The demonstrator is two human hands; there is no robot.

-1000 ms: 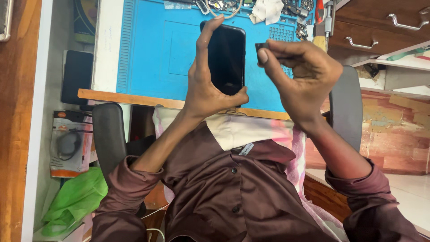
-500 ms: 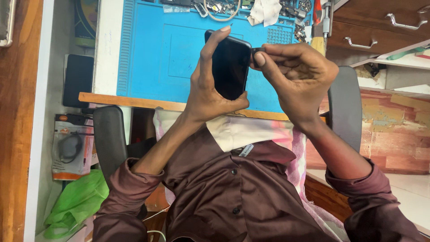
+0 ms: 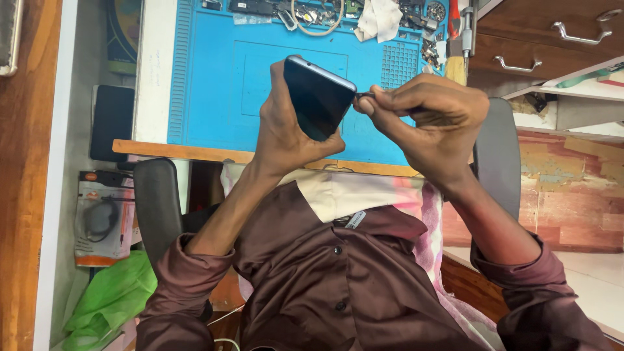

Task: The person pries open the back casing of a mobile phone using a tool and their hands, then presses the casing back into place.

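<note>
Left hand: the left hand (image 3: 286,133) grips a dark, flat, rectangular smartphone with a grey metal edge (image 3: 318,94); the thumb lies along one long side and the fingers wrap the other, closed firmly on the body.
Phone position: the smartphone is held in the air above the blue silicone work mat (image 3: 221,78), tilted so its dark glass face points toward the camera and its upper corner leans away.
Right hand: the right hand (image 3: 429,120) pinches a small, thin, dark metal tool (image 3: 364,96) between thumb and forefinger, the remaining fingers curled in tight.
Contact: the tool's tip touches the phone's side edge; what kind of tool it is cannot be told.
Mat surroundings: a crumpled white cloth (image 3: 379,18) and a scatter of small metal parts (image 3: 422,29) lie along the mat's far edge.
Bench: the mat sits on a white desk with a wooden front strip (image 3: 188,151).
Clothing: the person wears a brown buttoned shirt (image 3: 325,273).
Side items: wooden drawers with metal handles (image 3: 539,39) stand beside the desk; a green plastic bag (image 3: 110,296) lies low on the other side.
</note>
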